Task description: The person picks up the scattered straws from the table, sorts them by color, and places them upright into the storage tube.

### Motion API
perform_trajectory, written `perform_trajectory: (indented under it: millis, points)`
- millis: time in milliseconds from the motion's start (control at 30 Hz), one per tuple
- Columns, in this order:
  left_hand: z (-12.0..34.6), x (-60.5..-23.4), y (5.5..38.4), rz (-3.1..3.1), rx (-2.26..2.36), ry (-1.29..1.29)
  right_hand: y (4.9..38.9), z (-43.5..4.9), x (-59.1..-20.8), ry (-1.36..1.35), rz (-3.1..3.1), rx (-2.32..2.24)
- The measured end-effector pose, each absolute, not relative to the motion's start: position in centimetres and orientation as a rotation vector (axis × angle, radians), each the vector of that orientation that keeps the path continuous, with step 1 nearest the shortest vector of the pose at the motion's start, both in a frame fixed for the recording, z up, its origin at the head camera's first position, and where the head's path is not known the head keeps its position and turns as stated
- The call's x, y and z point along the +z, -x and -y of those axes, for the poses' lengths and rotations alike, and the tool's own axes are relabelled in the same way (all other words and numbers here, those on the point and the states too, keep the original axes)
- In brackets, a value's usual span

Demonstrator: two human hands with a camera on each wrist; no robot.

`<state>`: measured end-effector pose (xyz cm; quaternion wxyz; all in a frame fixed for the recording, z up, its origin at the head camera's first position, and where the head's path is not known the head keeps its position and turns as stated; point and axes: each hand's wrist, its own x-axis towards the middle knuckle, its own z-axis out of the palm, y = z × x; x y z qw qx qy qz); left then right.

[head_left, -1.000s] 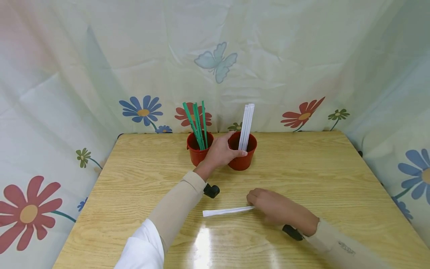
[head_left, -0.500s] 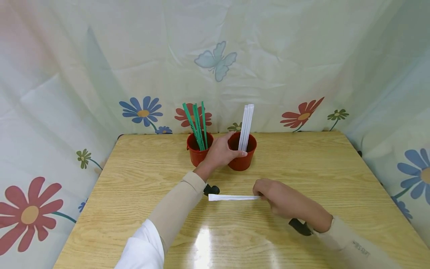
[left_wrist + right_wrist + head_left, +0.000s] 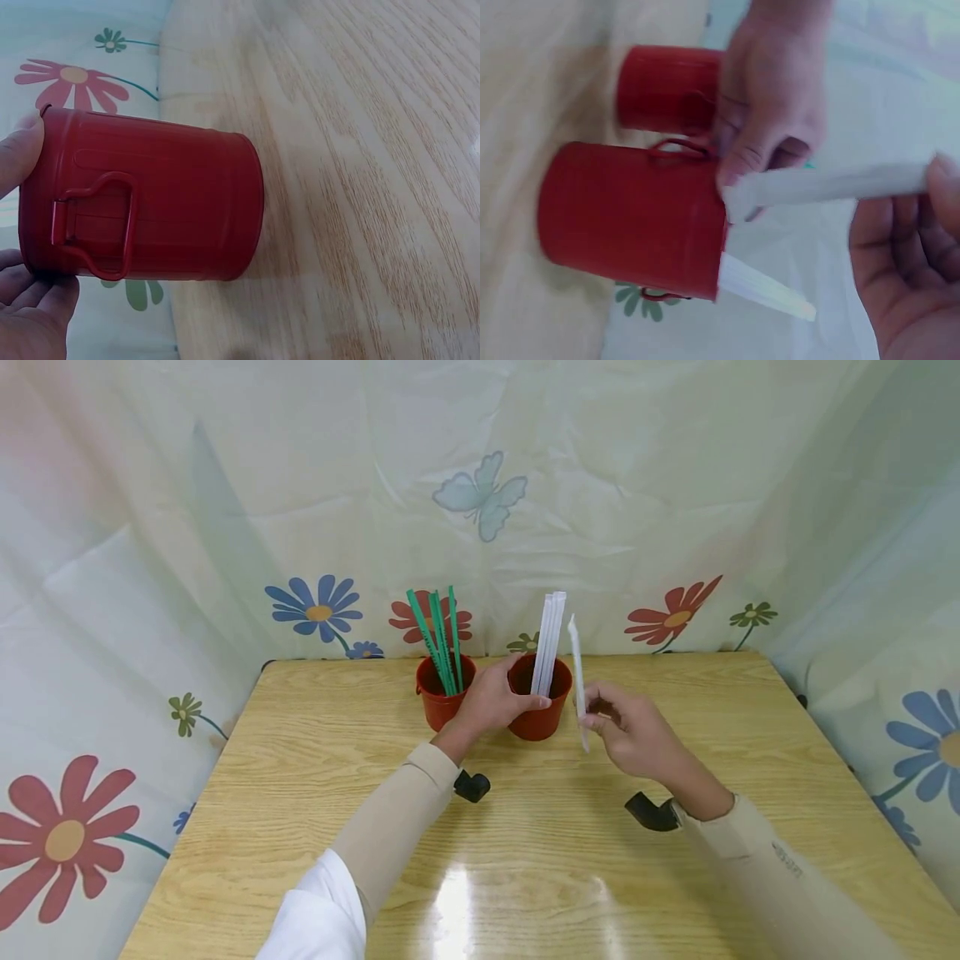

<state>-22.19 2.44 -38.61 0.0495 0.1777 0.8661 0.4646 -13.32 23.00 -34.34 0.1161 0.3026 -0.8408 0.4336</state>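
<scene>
My left hand (image 3: 491,697) grips the rim of the right-hand red bucket (image 3: 538,725), which stands upright; in the left wrist view its folded handle (image 3: 124,225) faces the camera. Several white paper-wrapped straws (image 3: 550,639) lean together inside. Just right of that bucket, my right hand (image 3: 633,735) pinches another white paper-wrapped straw (image 3: 577,652) between thumb and fingers. This straw is nearly upright, raised off the table beside the bucket's rim. In the right wrist view, one end of the held straw (image 3: 832,184) overlaps my left thumb.
A second red bucket (image 3: 437,710) with several green straws (image 3: 438,639) stands to the left, close by my left hand. Behind the wooden table (image 3: 337,710) hangs a floral curtain (image 3: 600,485), near the back edge. Black wrist cameras (image 3: 651,812) stick out beneath both wrists.
My right hand has lifted the white straw from the table, moved it forward to the bucket and turned it from lying flat to nearly upright. My left hand has stayed on the bucket.
</scene>
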Motion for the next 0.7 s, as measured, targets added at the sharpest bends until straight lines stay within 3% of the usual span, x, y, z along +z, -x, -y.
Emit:
perform_trajectory:
  millis: [267, 700]
  points:
    - [-2.5, -38.6, 22.3, -2.631, 1.414, -0.544, 17.4, -22.1, -33.1, -0.496, 2.292, 1.409]
    - [-2.7, -38.6, 22.3, -2.661, 1.409, -0.630, 21.9, -21.7, -36.5, -0.136, 2.587, 1.258]
